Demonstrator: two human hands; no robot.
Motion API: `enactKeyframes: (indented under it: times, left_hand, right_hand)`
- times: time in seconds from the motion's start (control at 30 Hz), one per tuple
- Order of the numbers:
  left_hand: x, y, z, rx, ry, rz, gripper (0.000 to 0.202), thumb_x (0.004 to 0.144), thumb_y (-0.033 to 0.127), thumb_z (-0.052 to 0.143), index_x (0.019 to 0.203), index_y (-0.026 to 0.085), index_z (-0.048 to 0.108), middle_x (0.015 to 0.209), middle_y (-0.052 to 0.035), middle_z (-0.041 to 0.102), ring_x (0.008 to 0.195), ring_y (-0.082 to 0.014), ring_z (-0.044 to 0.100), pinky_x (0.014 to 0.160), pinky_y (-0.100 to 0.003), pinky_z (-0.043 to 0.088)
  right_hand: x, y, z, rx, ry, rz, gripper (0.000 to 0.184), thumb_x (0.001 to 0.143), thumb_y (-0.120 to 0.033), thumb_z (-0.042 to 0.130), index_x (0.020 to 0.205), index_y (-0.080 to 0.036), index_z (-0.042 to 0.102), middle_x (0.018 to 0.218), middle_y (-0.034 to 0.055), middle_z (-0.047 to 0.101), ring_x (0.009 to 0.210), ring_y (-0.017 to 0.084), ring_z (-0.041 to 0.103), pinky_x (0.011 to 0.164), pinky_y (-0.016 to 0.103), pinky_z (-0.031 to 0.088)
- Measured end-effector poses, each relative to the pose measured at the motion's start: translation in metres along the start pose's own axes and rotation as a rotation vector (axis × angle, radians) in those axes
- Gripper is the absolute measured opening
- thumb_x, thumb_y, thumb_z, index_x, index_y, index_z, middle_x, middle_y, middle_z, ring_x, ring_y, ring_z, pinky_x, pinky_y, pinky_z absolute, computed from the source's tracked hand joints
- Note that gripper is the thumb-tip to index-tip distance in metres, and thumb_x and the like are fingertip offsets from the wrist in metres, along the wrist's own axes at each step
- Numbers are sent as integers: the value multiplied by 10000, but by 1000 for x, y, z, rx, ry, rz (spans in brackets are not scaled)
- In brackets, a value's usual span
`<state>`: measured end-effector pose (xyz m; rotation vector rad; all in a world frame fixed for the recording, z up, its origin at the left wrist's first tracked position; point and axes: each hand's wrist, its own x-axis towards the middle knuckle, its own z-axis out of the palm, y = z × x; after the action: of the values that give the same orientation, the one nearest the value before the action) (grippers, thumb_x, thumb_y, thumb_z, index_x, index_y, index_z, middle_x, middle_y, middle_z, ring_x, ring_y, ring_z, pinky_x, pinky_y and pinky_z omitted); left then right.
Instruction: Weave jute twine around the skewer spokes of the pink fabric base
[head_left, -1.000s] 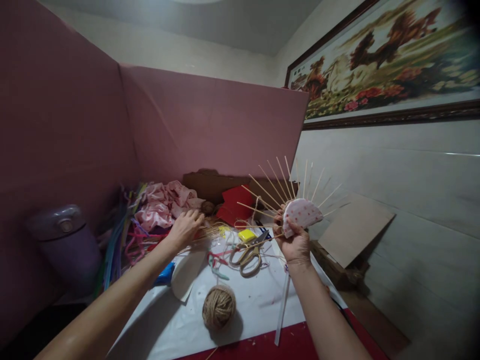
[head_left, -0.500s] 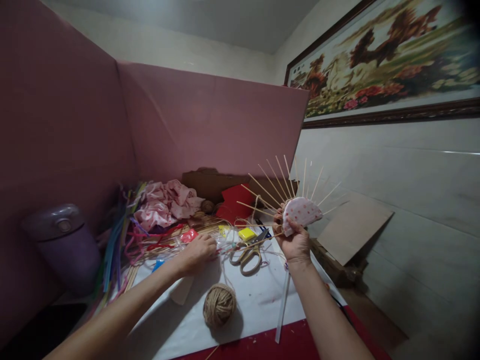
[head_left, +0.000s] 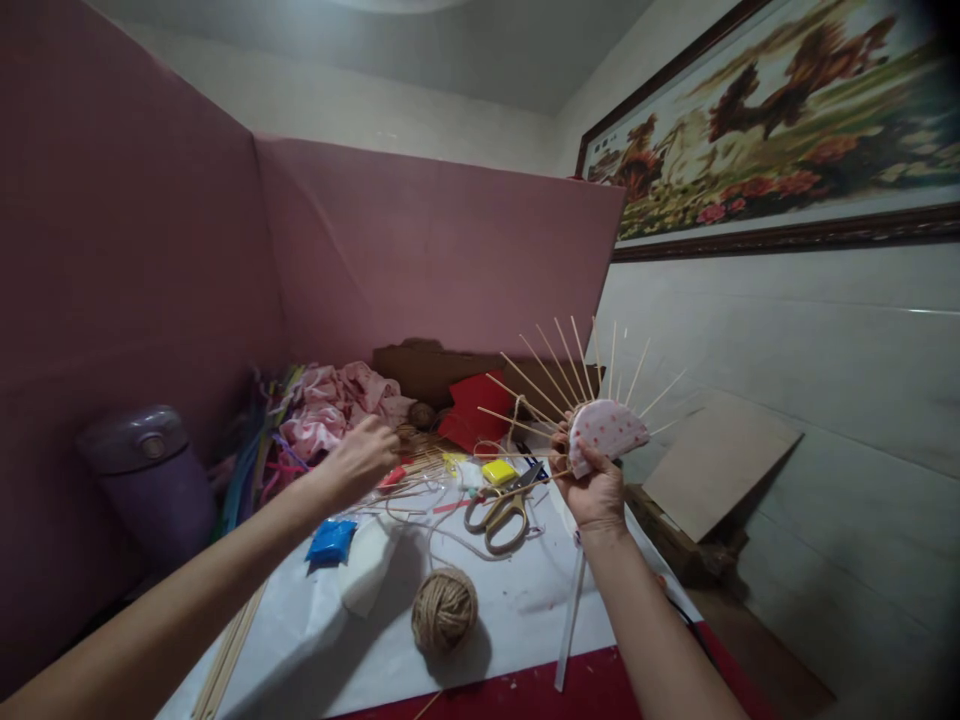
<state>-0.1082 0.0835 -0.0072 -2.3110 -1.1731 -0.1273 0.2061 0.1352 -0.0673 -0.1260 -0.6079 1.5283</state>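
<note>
My right hand is closed around a half-round piece covered in white fabric with pink dots. Thin wooden sticks fan out from its edge, up and to the sides. My left hand hovers over the left of the table, near the pink fabric, with curled fingers; whatever it may hold is hidden. Scissors with brown handles lie below the right-hand piece, beside a yellow packet. A ball of jute twine rests at the front, its loose strand running back.
Crumpled pink fabric, red sheets and a cardboard strip line the back. Left are pipe cleaners and a purple lidded container. A blue packet and clear strip lie nearer. Cardboard leans right.
My left hand has lifted off the small packets and moved left and up, uncovering the blue packet and a red strip. My right hand keeps its grip on the half-round piece.
</note>
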Motion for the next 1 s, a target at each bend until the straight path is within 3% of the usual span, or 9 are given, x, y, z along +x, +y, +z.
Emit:
enactKeyframes:
  times: [0.1, 0.2, 0.3, 0.4, 0.57, 0.67, 0.8, 0.9, 1.0]
  left_hand:
    - [-12, -22, -15, 7, 66, -183, 246, 696, 38, 448, 778, 182, 630, 811, -59, 625, 789, -192, 536, 788, -345, 327]
    - [-28, -27, -19, -35, 43, -315, 277, 731, 67, 398, 850, 184, 619, 857, -60, 634, 802, -192, 558, 713, -300, 368]
    - [-45, -18, -11, -56, -61, -407, 240, 798, 174, 372, 826, 195, 610, 841, -51, 636, 758, -185, 576, 614, -266, 371]
    - [-60, -12, -1, -108, -114, -472, 249, 820, 212, 356, 811, 214, 605, 835, -31, 641, 762, -173, 586, 607, -250, 367]
    - [-75, -24, 8, -14, -64, -652, 278, 845, 266, 324, 810, 205, 593, 817, -45, 628, 740, -192, 593, 556, -258, 348]
    - [-77, -33, 13, 91, 9, -714, 297, 851, 289, 311, 822, 183, 588, 819, -73, 603, 733, -213, 583, 535, -271, 344]
    - [-70, -40, 17, 141, 107, -725, 307, 844, 276, 328, 1012, 164, 559, 893, -100, 594, 798, -237, 566, 552, -285, 357]
    - [-57, -52, 9, 131, 194, -805, 357, 847, 251, 313, 1133, 164, 510, 948, -106, 596, 814, -230, 562, 589, -285, 363]
    - [-43, -73, -7, 57, 254, -952, 359, 859, 268, 292, 1096, 175, 546, 981, -95, 599, 862, -213, 551, 659, -277, 369]
  right_hand:
    - [0, 0, 0, -7, 1, 2, 291, 627, -82, 575, 898, -188, 574, 806, -14, 619, 728, 95, 585, 539, 181, 478]
    - [-1, 2, 0, -29, 12, 6, 308, 611, -82, 578, 898, -195, 573, 820, -14, 622, 719, 99, 586, 524, 185, 479]
    - [-2, 3, 2, -53, 17, 14, 306, 597, -87, 579, 884, -191, 573, 835, -10, 618, 712, 103, 583, 502, 184, 475]
    - [-3, 5, 3, -69, 9, 26, 283, 597, -93, 583, 864, -184, 572, 855, -2, 613, 718, 106, 579, 497, 186, 475]
    - [-3, 8, 3, -42, 36, 39, 245, 600, -88, 587, 827, -177, 573, 786, -9, 613, 721, 105, 581, 519, 184, 483]
    - [-3, 8, 3, -23, 22, 44, 249, 591, -75, 591, 817, -176, 572, 758, -15, 609, 710, 100, 579, 519, 178, 480]
    - [-3, 8, 3, -38, 28, 46, 248, 590, -77, 593, 814, -180, 568, 770, -16, 612, 710, 104, 580, 513, 187, 484]
    - [-2, 9, 2, -52, 44, 39, 256, 583, -77, 597, 815, -179, 562, 805, -10, 615, 711, 109, 581, 507, 194, 485]
    - [-2, 10, 2, -65, 41, 37, 251, 583, -85, 601, 812, -177, 555, 841, -2, 615, 703, 104, 575, 481, 182, 469]
